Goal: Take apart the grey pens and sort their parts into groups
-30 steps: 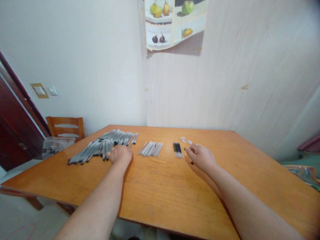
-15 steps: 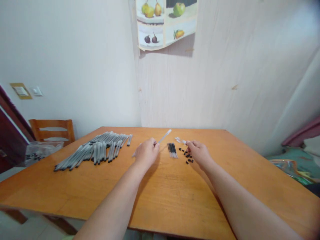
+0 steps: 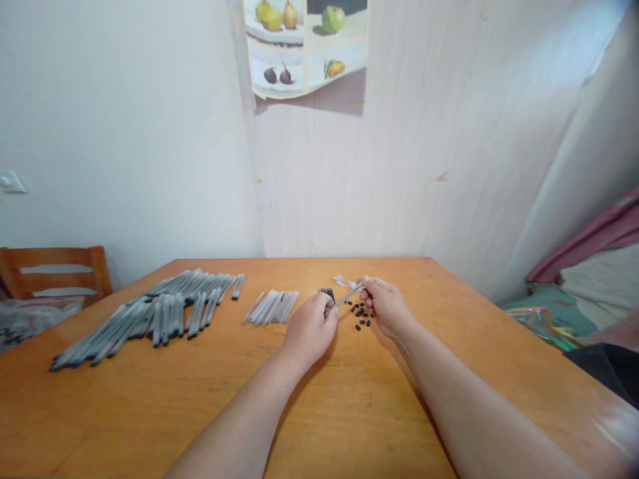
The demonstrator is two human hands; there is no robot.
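Observation:
My left hand (image 3: 310, 327) is closed round the lower end of a thin clear pen tube (image 3: 348, 295). My right hand (image 3: 385, 306) pinches the tube's upper end, so both hands hold it just above the wooden table (image 3: 319, 399). Under and between the hands lie several small black caps (image 3: 360, 314). A bundle of black refills (image 3: 327, 292) peeks out behind my left hand. Left of it lies a small row of clear tubes (image 3: 272, 307), and further left a big pile of grey pens (image 3: 154, 314).
A few clear bits (image 3: 342, 281) lie beyond my hands. A wooden chair (image 3: 52, 271) with a plastic bag (image 3: 27, 319) stands at the left. A fruit poster (image 3: 305, 43) hangs on the wall. Bedding and a colourful bag (image 3: 546, 322) are at the right.
My left hand left the grey pen pile, picked up a clear tube from the small row and carried it right to my right hand, which now grips its other end. The view shifted right.

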